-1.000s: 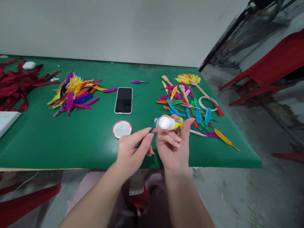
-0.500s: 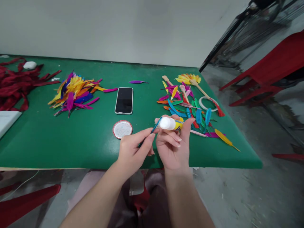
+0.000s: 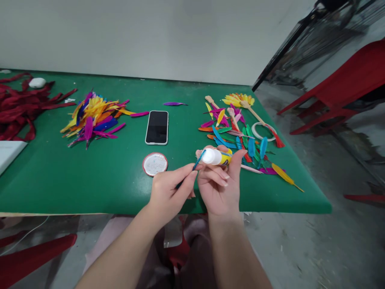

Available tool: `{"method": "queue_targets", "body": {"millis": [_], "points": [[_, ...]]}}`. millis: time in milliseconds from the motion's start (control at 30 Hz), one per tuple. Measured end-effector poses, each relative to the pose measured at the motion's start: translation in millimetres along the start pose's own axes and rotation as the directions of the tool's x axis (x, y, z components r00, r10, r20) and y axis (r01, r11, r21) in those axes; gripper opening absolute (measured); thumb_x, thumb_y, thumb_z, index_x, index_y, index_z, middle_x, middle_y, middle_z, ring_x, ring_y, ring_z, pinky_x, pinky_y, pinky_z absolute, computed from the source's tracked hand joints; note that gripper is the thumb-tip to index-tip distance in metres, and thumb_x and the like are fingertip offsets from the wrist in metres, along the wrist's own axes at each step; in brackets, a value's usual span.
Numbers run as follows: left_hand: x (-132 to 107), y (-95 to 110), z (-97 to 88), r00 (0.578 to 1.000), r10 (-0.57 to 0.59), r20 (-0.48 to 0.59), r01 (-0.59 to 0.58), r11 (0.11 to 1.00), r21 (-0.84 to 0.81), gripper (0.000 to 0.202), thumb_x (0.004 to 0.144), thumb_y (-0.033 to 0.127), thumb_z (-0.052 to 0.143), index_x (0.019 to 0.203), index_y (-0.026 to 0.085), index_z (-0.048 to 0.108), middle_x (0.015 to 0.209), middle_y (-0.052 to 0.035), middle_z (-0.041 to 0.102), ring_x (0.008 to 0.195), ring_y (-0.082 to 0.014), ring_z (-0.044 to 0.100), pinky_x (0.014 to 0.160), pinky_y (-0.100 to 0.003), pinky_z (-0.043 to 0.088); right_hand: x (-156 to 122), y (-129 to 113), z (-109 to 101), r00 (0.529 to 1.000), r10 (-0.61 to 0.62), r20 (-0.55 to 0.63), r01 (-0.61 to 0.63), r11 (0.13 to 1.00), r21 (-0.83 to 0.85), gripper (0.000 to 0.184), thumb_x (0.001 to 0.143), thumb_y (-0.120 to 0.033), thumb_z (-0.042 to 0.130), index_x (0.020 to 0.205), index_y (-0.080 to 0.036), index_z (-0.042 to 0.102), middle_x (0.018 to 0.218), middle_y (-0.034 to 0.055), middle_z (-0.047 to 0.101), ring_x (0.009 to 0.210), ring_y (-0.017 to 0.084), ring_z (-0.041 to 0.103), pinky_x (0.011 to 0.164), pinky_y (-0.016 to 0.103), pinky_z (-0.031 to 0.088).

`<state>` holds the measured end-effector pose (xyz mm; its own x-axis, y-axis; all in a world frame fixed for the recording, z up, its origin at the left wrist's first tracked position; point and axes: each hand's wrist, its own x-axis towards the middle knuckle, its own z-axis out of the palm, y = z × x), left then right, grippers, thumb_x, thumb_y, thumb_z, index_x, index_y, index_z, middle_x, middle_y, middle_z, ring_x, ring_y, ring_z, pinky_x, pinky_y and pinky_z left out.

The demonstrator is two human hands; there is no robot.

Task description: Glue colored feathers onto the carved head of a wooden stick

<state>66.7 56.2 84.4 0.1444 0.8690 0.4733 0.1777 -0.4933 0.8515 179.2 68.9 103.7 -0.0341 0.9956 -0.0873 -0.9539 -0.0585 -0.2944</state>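
Near the middle of the front edge of the smooth, faintly glossy green surface (image 3: pixel 90 180), the left hand (image 3: pixel 167 188) pinches a slim blue strip (image 3: pixel 197 160) between thumb and forefinger. The fingers of the right hand (image 3: pixel 219 188) are curled around a cylindrical tube (image 3: pixel 225 157), its body yellow, its end smooth and white. The strip's tip is at that white end; whether they touch cannot be told. Both things are held above the surface.

Behind the left hand sit a round, red-rimmed disc (image 3: pixel 155 163) with a speckled white face and a flat, dark-screened phone (image 3: pixel 157 127). Soft feathers in yellow, purple and blue form a heap (image 3: pixel 99 110) toward the left. Dark red ribbons (image 3: pixel 18 102) tangle at the back left corner. Toward the right edge lie scattered feathers (image 3: pixel 251 147), a yellow feather fan (image 3: pixel 236 99) on a pale stick and a frayed red tassel (image 3: pixel 279 141).
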Motion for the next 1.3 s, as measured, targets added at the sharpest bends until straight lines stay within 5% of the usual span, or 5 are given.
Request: {"method": "queue_targets", "body": {"millis": [333,700,1000,1133,1300], "points": [[2,5,-4.6,0.984,0.086,0.156,-0.087,0.996,-0.003,0.022,0.085,0.018,0.047,0.092,0.016,0.067,0.043,0.0044,0.058,0.036,-0.0053,0.052,0.041,-0.014,0.044,1,-3,3,0.983,-0.100,-0.153,0.076,0.985,-0.152,0.026,0.069,-0.046,0.065,0.072,-0.020,0.061,0.072,-0.0034,0.063,0.033,-0.004,0.032,0.029,0.004,0.032],[-4,-3,-7.4,0.970,-0.216,0.108,0.241,0.894,-0.377,0.031,0.085,0.039,0.048,0.100,0.019,0.066,0.042,0.0030,0.056,0.033,-0.0082,0.050,0.036,-0.020,0.045,7,-19,-2,0.939,-0.239,-0.247,0.159,0.939,-0.306,0.038,0.072,-0.056,0.056,0.067,-0.018,0.058,0.063,-0.0009,0.061,0.033,0.000,0.038,0.029,0.011,0.031],[3,-9,-8.3,0.938,-0.317,0.138,0.344,0.816,-0.465,0.027,0.084,0.035,0.051,0.094,0.015,0.067,0.038,0.0036,0.054,0.029,-0.0072,0.048,0.031,-0.017,0.040,-1,-45,-15,0.752,-0.600,-0.274,0.283,0.669,-0.687,0.041,0.069,-0.055,0.051,0.057,-0.016,0.057,0.043,-0.0056,0.044,0.027,0.005,0.035,0.023,0.016,0.019],[4,-11,-7.3,0.946,-0.305,0.109,0.321,0.839,-0.439,0.025,0.084,0.034,0.051,0.091,0.016,0.067,0.039,0.0035,0.054,0.031,-0.0070,0.049,0.034,-0.017,0.042,-3,-59,-31,0.694,-0.669,-0.266,0.346,0.634,-0.691,0.030,0.066,-0.045,0.060,0.068,-0.016,0.058,0.051,-0.0019,0.059,0.034,0.006,0.046,0.028,0.015,0.031],[7,-11,-7.6,0.946,-0.310,0.091,0.319,0.849,-0.420,0.022,0.082,0.031,0.053,0.092,0.016,0.067,0.050,0.0014,0.061,0.039,-0.0072,0.053,0.038,-0.018,0.045,-4,-62,-51,0.763,-0.622,-0.176,0.339,0.617,-0.710,0.033,0.059,-0.027,0.072,0.088,-0.020,0.059,0.079,-0.0010,0.068,0.064,0.009,0.062,0.056,0.020,0.050]]}}
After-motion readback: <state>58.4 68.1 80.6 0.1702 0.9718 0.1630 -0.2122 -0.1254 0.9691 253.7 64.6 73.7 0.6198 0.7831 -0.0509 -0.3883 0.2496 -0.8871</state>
